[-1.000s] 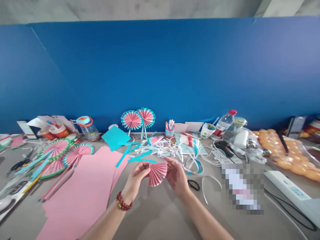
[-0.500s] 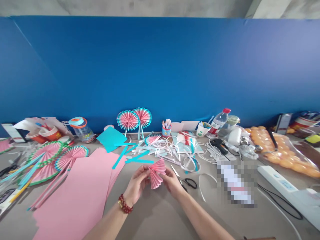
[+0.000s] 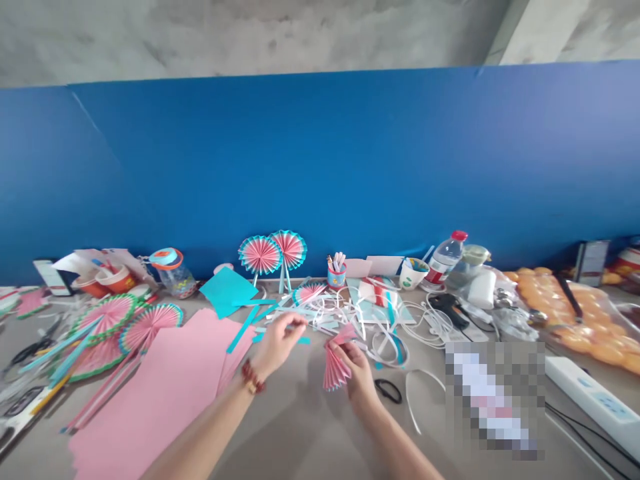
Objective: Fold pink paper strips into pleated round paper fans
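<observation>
My right hand [image 3: 356, 368] pinches a pleated pink paper fan [image 3: 336, 363] above the grey table [image 3: 300, 427]. My left hand [image 3: 280, 339], with a red bead bracelet on its wrist, has left the fan and reaches forward, its fingers closing on a teal paper strip [image 3: 280, 328] in the pile of cut strips [image 3: 340, 310]. Black scissors [image 3: 387, 390] lie just right of my right hand.
Pink paper sheets [image 3: 165, 393] lie at the left, beside finished round fans [image 3: 127, 320]. Two fans on sticks [image 3: 274, 255] stand against the blue wall. A pen cup [image 3: 338, 273], a water bottle [image 3: 445, 257], cables, a power strip [image 3: 595, 403] and a bag of orange balls [image 3: 575, 307] fill the right.
My left hand let go of the pink fan and moved forward to the teal strips. The fan folded narrower and stays in my right hand. The view tilted up a little.
</observation>
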Demonstrator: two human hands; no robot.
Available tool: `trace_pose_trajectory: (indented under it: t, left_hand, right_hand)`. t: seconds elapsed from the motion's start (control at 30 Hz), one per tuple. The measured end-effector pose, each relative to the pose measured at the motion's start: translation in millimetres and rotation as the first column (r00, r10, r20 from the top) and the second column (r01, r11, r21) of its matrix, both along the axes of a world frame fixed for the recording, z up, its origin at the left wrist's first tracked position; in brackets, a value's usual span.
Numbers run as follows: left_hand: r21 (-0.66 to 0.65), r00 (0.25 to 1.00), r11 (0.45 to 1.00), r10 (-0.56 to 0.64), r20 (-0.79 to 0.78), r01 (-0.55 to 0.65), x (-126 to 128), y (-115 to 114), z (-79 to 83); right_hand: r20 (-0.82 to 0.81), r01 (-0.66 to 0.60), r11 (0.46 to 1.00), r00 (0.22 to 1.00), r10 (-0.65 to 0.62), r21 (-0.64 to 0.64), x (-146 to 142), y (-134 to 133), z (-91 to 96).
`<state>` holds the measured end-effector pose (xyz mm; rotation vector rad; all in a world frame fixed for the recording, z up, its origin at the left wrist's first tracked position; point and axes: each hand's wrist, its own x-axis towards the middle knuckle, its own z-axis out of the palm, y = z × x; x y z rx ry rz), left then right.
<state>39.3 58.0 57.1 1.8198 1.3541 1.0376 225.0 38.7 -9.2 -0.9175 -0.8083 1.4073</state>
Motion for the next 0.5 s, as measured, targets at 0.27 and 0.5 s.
trace_pose_trajectory:
  t: [0.27, 0.5]
  left_hand:
    - [0.263, 0.852, 0.964, 0.113, -0.511, 0.030, 23.2, 115.0, -11.1]
    - [0.317, 0.751, 0.945, 0.152, -0.642, 0.080, 25.9, 128.7, -34.7]
  right_hand:
    - [0.005, -0.030, 0.999, 1.000, 0.030, 0.033, -5.0, -0.6, -0.7]
    - [-0.046, -0.028, 1.000, 0.999, 0.028, 0.008, -6.5, 0.5, -2.8]
